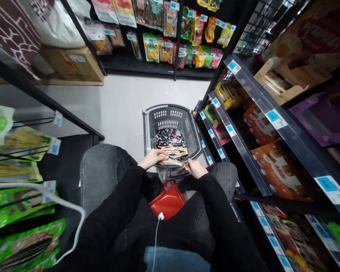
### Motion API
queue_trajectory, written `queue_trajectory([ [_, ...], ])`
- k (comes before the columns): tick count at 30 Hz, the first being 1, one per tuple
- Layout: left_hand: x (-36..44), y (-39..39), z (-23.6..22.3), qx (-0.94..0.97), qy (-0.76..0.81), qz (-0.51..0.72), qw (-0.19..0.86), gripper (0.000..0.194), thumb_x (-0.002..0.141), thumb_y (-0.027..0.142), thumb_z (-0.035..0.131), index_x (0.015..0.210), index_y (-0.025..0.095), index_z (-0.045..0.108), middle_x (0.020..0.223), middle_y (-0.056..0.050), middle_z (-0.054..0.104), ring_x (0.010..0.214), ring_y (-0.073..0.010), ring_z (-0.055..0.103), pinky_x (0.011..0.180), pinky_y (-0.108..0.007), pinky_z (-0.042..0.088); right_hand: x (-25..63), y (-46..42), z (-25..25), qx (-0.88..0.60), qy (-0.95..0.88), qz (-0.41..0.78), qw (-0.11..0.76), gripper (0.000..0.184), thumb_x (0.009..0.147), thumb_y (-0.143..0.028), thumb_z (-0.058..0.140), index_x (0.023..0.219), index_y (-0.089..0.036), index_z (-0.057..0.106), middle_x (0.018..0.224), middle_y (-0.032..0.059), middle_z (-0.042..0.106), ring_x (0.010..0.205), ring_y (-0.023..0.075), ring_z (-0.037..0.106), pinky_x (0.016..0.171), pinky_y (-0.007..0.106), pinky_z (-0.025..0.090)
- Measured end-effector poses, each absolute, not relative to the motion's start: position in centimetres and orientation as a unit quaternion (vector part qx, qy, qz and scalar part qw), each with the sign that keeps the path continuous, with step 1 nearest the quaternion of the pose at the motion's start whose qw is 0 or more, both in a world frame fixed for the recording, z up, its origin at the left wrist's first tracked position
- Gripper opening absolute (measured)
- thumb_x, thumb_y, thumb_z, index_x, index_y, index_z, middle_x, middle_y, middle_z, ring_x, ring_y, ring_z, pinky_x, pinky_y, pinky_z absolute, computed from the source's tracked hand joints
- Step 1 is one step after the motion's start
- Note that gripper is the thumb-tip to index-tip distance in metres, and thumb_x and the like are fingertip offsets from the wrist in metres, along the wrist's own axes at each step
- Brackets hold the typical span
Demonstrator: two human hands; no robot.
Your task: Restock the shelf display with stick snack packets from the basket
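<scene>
Between my two hands stretches a long, thin, gold-coloured snack packet [176,162], tilted down to the right. My left hand [153,158] is closed on one end of it and my right hand [196,168] pinches the other. Both hands are over the near rim of a dark grey shopping basket [169,111], which stands on the floor in front of my knees. Inside the basket lie several gold stick packets [174,151] near the front and a heap of small black-and-pink packets [170,135] behind them. The print on the held packet is too small to read.
A red stool [168,200] is between my legs. Shelves with orange snack boxes [280,170] rise close on the right. Hanging green bags [22,241] flank my left, and a white cable [70,204] runs there. Bagged snacks [158,49] fill the far rack beside a cardboard box [73,64].
</scene>
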State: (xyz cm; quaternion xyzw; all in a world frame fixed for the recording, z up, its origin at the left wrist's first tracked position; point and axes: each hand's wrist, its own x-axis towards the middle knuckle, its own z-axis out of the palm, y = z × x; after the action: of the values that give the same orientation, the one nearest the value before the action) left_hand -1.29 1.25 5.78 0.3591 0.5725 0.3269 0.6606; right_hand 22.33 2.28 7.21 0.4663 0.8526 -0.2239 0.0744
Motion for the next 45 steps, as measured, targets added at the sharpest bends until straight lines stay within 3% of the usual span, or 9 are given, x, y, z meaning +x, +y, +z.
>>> queue_trajectory([
  [7,-0.4,1.3,4.6,0.388,0.561,0.297,0.668,0.022,0.058,0.023,0.072,0.076,0.012,0.063,0.054,-0.002,0.066,0.059,-0.0214,0.067,0.06,-0.03,0.055,21.0,2.8,5.9,0.473,0.842,-0.183,0.186,0.025,0.085,-0.012,0.04,0.107,-0.012,0.05,0.093,0.0161,0.063,0.087,0.0218,0.063,0.075,0.032,0.045],
  [19,-0.1,1.2,4.9,0.335,0.584,0.286,0.682,0.02,0.06,0.019,0.07,0.075,0.013,0.059,0.054,-0.002,0.064,0.056,-0.0192,0.066,0.057,-0.029,0.055,21.4,3.3,5.7,0.503,0.838,-0.148,0.153,0.023,0.085,-0.014,0.041,0.098,-0.012,0.06,0.091,0.0155,0.064,0.085,0.0233,0.062,0.074,0.032,0.046],
  [22,-0.7,1.2,5.2,0.322,0.575,0.311,0.685,0.029,0.061,0.023,0.07,0.085,0.013,0.058,0.056,-0.001,0.063,0.057,-0.0186,0.066,0.059,-0.03,0.055,22.0,3.5,5.6,0.524,0.843,-0.113,0.045,0.023,0.087,-0.017,0.04,0.099,-0.013,0.06,0.093,0.0138,0.063,0.091,0.0218,0.059,0.08,0.032,0.045],
  [25,-1.2,1.2,5.3,0.395,0.565,0.294,0.662,0.045,0.063,0.031,0.068,0.103,0.015,0.058,0.064,-0.001,0.065,0.061,-0.0195,0.066,0.062,-0.033,0.055,22.8,3.6,5.3,0.502,0.844,-0.102,-0.16,0.022,0.087,-0.019,0.042,0.095,-0.015,0.062,0.092,0.0098,0.064,0.094,0.0188,0.057,0.085,0.03,0.044],
  [29,-0.9,1.1,5.0,0.603,0.627,0.236,0.433,0.035,0.059,0.041,0.069,0.085,0.018,0.069,0.088,-0.006,0.069,0.086,-0.0263,0.064,0.079,-0.035,0.049,23.1,2.9,5.5,0.445,0.822,-0.122,-0.334,0.023,0.086,-0.016,0.042,0.094,-0.017,0.062,0.092,0.0076,0.065,0.092,0.0163,0.057,0.087,0.031,0.046],
  [31,-0.2,0.9,5.0,0.676,0.608,0.227,0.348,0.033,0.062,0.045,0.065,0.081,0.019,0.07,0.096,-0.006,0.069,0.095,-0.0268,0.061,0.086,-0.034,0.045,22.6,2.3,5.9,0.419,0.817,-0.149,-0.368,0.024,0.083,-0.013,0.042,0.096,-0.017,0.062,0.095,0.0072,0.064,0.095,0.0157,0.058,0.089,0.032,0.046],
  [34,1.4,0.2,5.4,0.724,0.55,0.26,0.324,0.037,0.077,0.043,0.052,0.103,0.019,0.065,0.103,-0.006,0.067,0.097,-0.0225,0.061,0.087,-0.032,0.044,21.2,1.4,6.4,0.421,0.777,-0.23,-0.408,0.025,0.08,-0.014,0.047,0.1,-0.018,0.061,0.107,0.0088,0.06,0.099,0.0159,0.057,0.087,0.031,0.048],
  [38,3.0,-0.7,6.0,0.732,0.515,0.32,0.311,0.04,0.085,0.037,0.041,0.12,0.02,0.052,0.118,-0.006,0.06,0.104,-0.0194,0.058,0.09,-0.03,0.043,19.8,1.0,6.4,0.479,0.611,-0.426,-0.464,0.028,0.072,-0.024,0.059,0.099,-0.016,0.058,0.101,0.0098,0.061,0.082,0.0153,0.063,0.072,0.029,0.054],
  [45,3.9,-1.1,5.7,0.763,0.542,0.279,0.215,0.026,0.09,0.029,0.034,0.09,0.018,0.057,0.085,-0.006,0.063,0.079,-0.0169,0.061,0.074,-0.025,0.045,19.6,1.5,5.6,0.49,0.43,-0.607,-0.456,0.028,0.06,-0.03,0.071,0.082,-0.015,0.063,0.078,0.0046,0.068,0.072,0.0176,0.065,0.075,0.035,0.053],
])
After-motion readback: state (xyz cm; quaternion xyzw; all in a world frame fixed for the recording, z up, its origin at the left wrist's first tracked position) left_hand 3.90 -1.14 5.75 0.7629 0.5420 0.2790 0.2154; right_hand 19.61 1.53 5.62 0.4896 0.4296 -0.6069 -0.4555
